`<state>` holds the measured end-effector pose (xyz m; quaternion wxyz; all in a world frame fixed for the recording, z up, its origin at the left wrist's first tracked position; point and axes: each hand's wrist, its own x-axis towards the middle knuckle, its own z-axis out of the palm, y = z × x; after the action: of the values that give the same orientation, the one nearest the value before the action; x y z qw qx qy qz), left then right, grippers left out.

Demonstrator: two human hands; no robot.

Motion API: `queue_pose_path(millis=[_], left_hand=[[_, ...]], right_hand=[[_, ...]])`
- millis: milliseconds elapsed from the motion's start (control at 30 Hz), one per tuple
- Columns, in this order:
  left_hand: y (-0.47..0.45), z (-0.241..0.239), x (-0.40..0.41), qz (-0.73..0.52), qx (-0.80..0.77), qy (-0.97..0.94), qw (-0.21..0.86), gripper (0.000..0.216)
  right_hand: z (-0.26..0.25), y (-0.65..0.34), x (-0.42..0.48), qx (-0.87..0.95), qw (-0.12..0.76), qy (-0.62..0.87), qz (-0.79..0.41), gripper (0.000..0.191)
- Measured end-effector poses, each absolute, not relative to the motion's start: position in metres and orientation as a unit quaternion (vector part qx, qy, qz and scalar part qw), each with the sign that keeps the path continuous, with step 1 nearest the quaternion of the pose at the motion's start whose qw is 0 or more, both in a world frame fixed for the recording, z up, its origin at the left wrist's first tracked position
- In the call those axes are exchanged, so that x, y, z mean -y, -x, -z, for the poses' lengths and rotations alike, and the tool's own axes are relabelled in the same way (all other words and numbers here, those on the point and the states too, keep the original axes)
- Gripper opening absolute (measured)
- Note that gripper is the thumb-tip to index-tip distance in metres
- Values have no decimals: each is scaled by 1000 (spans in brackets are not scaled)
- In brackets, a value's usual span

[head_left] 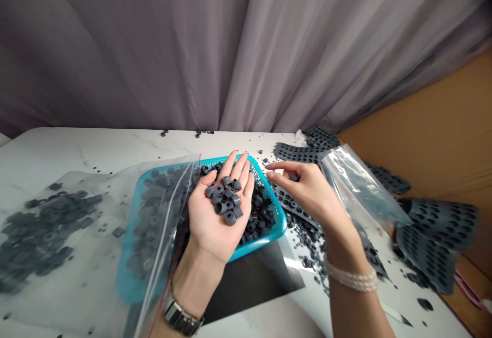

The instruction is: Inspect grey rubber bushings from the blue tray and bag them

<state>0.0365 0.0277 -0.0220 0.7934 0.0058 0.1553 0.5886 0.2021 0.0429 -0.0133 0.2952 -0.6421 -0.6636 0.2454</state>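
Note:
My left hand (217, 220) is palm up over the basket, cupping a small pile of black rubber bushings (226, 199); some show a hole through the middle. Below it is a turquoise plastic basket (282, 225) full of similar loose pieces (261, 220). To the right of the basket's rim, my right hand (307, 184) has its thumb and index finger stretched left, tips close together. A dark rubber piece shows among its curled fingers. A clear zip bag (77, 179) with many black pieces inside lies at the left and covers the basket's left part.
Perforated black rubber sheets (434, 230) lie along the right side, with another clear bag (365, 189) among them. Small black scraps (307, 245) litter the white table (123, 145). A dark flat sheet (253, 281) sits before the basket. A grey curtain (184, 51) hangs behind.

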Motion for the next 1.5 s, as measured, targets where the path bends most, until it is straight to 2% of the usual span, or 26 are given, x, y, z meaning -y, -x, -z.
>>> queue_pose_path(millis=[100,300,633,1067,1133,1200,1333,1500], left_hand=[[-36,22,-28,-584,-155,-20,797,52],[-38,20,-28,-583,-170,-37,793,52],[-42,25,-30,-549,-228,-42,803,58],[-42,25,-31,-575,-233,-8,784,58],[-42,24,-32,-585,-231,4,778,57],[-41,23,-33,-597,-228,13,769,55],[-39,23,-33,-606,-222,5,764,55],[-36,27,-33,-603,-238,-19,761,54]], right_hand=[[-3,-173,-32,701,305,561,-318,26],[-1,-161,-30,708,304,541,-337,12],[-1,-173,-33,692,323,556,-329,15],[2,-171,-33,677,349,563,-321,13],[6,-172,-35,637,378,555,-379,13],[12,-173,-39,559,426,518,-488,12],[31,-172,-52,348,492,371,-706,6],[45,-165,-58,240,486,278,-793,6]])
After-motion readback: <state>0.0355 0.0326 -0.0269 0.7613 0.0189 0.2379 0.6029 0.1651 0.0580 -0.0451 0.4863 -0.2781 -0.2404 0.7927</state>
